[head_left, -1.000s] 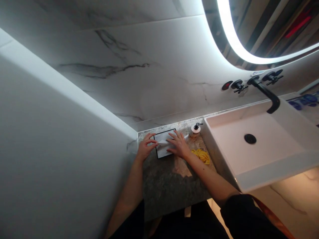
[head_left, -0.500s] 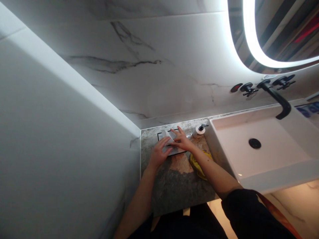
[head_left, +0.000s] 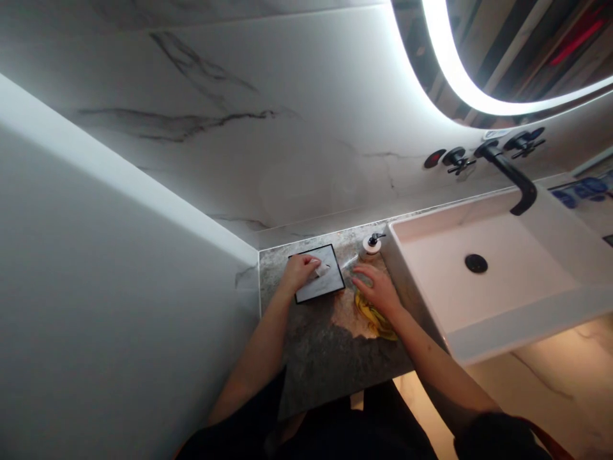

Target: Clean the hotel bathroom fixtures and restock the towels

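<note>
A white square tray with a black rim (head_left: 330, 289) lies at the back of the stone counter (head_left: 325, 351). My left hand (head_left: 297, 271) rests on it, fingers curled round a small white crumpled piece (head_left: 322, 269). My right hand (head_left: 378, 289) lies open, fingers flat, on the counter right of the tray, over the upper end of a yellow cloth (head_left: 372, 318).
A soap dispenser with a black pump (head_left: 370, 245) stands at the back beside a white square basin (head_left: 483, 281). A black wall spout (head_left: 512, 175) with two cross handles hangs over the basin. A lit mirror (head_left: 502, 57) is above. A grey wall closes the left side.
My right hand has left the tray and moved right onto the yellow cloth. My left hand has closed on a small white piece on the tray.
</note>
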Demonstrator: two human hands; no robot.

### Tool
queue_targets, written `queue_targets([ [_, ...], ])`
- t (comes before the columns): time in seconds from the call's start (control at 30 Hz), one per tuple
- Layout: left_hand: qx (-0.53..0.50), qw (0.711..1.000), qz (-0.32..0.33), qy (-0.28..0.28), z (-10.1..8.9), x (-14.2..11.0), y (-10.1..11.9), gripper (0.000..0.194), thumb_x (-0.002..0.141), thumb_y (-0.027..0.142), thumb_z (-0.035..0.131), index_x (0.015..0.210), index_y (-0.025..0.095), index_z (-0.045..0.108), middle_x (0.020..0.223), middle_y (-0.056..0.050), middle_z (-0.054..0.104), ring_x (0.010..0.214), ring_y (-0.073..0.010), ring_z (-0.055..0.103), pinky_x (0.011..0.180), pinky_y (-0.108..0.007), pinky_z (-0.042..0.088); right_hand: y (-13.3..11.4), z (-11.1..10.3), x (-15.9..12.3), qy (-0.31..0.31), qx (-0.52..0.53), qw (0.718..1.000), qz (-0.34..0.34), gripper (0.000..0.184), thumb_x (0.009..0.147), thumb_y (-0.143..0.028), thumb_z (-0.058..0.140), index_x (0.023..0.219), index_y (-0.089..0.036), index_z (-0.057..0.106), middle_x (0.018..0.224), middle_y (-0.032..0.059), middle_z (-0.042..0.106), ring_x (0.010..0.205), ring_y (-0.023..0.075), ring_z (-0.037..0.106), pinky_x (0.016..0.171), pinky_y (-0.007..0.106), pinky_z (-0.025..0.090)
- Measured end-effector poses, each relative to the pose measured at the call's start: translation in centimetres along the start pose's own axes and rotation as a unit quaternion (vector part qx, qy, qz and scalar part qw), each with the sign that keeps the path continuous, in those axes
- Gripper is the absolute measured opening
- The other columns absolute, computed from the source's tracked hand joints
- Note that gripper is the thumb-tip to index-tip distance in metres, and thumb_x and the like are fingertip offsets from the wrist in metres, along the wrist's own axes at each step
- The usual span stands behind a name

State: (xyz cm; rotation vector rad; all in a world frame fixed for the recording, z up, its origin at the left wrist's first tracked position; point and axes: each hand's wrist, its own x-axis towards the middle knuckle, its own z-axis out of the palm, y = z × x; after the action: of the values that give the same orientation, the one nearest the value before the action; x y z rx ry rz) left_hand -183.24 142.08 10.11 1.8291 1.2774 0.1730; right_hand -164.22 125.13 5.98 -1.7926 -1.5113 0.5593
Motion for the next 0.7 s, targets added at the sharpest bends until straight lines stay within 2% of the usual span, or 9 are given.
queue_targets([
  [0.07, -0.027, 1.0, 0.0, 0.005, -0.7, 0.3, 0.3, 0.019, 0.084, 0.018, 0.068, 0.096, 0.008, 0.079, 0.062, -0.001, 0.065, 0.059, -0.0134, 0.052, 0.065, -0.026, 0.039, 2.1, 0.5, -4.6, -0.054, -0.079, 0.994, 0.043, 0.038, 0.095, -0.04, 0.064, 0.127, -0.022, 0.072, 0.137, 0.0142, 0.066, 0.134, 0.0334, 0.056, 0.114, 0.053, 0.043],
  [0.13, -0.055, 0.998, 0.014, 0.02, -1.3, -0.2, 0.0, 0.033, 0.082, 0.016, 0.073, 0.114, 0.009, 0.075, 0.069, 0.0, 0.068, 0.064, -0.013, 0.056, 0.071, -0.025, 0.044, 4.0, 1.6, -9.2, -0.13, -0.164, 0.976, 0.066, 0.054, 0.088, -0.041, 0.073, 0.139, -0.027, 0.064, 0.155, 0.0125, 0.051, 0.148, 0.0417, 0.037, 0.118, 0.062, 0.033],
  [0.23, -0.122, 0.984, 0.031, 0.129, -1.1, -2.6, -1.5, 0.054, 0.09, 0.018, 0.068, 0.142, 0.012, 0.055, 0.125, -0.009, 0.07, 0.113, -0.0159, 0.063, 0.103, -0.026, 0.044, 6.0, 3.2, -13.3, -0.19, -0.226, 0.953, 0.065, 0.058, 0.092, -0.033, 0.068, 0.148, -0.039, 0.054, 0.166, 0.0046, 0.037, 0.153, 0.0421, 0.025, 0.118, 0.065, 0.027],
  [0.27, -0.156, 0.972, 0.004, 0.175, -0.6, -3.7, -2.2, 0.057, 0.092, 0.018, 0.065, 0.147, 0.012, 0.048, 0.142, -0.013, 0.06, 0.128, -0.0181, 0.056, 0.111, -0.029, 0.04, 6.3, 3.7, -13.4, -0.184, -0.236, 0.952, 0.069, 0.054, 0.095, -0.03, 0.064, 0.147, -0.04, 0.054, 0.164, 0.0038, 0.039, 0.151, 0.0407, 0.029, 0.116, 0.063, 0.029],
  [0.33, -0.224, 0.944, -0.095, 0.223, 1.2, -5.6, -3.6, 0.066, 0.092, 0.021, 0.068, 0.151, 0.009, 0.04, 0.154, -0.021, 0.047, 0.139, -0.0261, 0.049, 0.115, -0.04, 0.04, 6.1, 4.6, -11.9, -0.145, -0.251, 0.953, 0.088, 0.046, 0.097, -0.032, 0.06, 0.143, -0.038, 0.059, 0.158, 0.0063, 0.048, 0.143, 0.0404, 0.038, 0.111, 0.061, 0.034],
  [0.43, -0.344, 0.901, -0.218, 0.15, 4.5, -7.2, -4.8, 0.076, 0.086, 0.022, 0.075, 0.153, 0.018, 0.039, 0.147, -0.021, 0.055, 0.128, -0.0338, 0.059, 0.097, -0.049, 0.055, 5.1, 6.1, -7.6, -0.078, -0.261, 0.956, 0.11, 0.043, 0.097, -0.039, 0.06, 0.14, -0.034, 0.062, 0.154, 0.0091, 0.052, 0.139, 0.0428, 0.039, 0.108, 0.062, 0.035],
  [0.5, -0.434, 0.863, -0.227, 0.125, 5.9, -7.6, -5.0, 0.065, 0.088, 0.018, 0.071, 0.148, 0.022, 0.046, 0.14, -0.016, 0.062, 0.115, -0.0298, 0.065, 0.086, -0.046, 0.06, 4.8, 7.2, -5.6, -0.068, -0.253, 0.959, 0.106, 0.043, 0.098, -0.034, 0.057, 0.141, -0.034, 0.061, 0.156, 0.0081, 0.049, 0.141, 0.0423, 0.037, 0.108, 0.061, 0.036],
  [0.63, -0.52, 0.802, -0.232, 0.183, 5.9, -8.9, -6.1, 0.05, 0.084, 0.003, 0.066, 0.132, 0.016, 0.06, 0.119, -0.011, 0.071, 0.09, -0.0179, 0.07, 0.088, -0.038, 0.061, 5.1, 9.5, -6.1, -0.092, -0.177, 0.978, 0.063, 0.047, 0.089, -0.013, 0.056, 0.13, -0.03, 0.069, 0.15, 0.0072, 0.056, 0.135, 0.0349, 0.047, 0.111, 0.052, 0.041],
  [0.7, -0.524, 0.788, -0.246, 0.209, 5.4, -10.7, -7.7, 0.047, 0.082, 0.001, 0.068, 0.126, 0.016, 0.064, 0.111, -0.009, 0.074, 0.09, -0.0173, 0.071, 0.096, -0.037, 0.059, 5.0, 11.0, -6.3, -0.031, -0.095, 0.991, 0.089, 0.043, 0.086, -0.011, 0.053, 0.121, -0.026, 0.072, 0.138, 0.0092, 0.064, 0.126, 0.0311, 0.055, 0.11, 0.048, 0.044],
])
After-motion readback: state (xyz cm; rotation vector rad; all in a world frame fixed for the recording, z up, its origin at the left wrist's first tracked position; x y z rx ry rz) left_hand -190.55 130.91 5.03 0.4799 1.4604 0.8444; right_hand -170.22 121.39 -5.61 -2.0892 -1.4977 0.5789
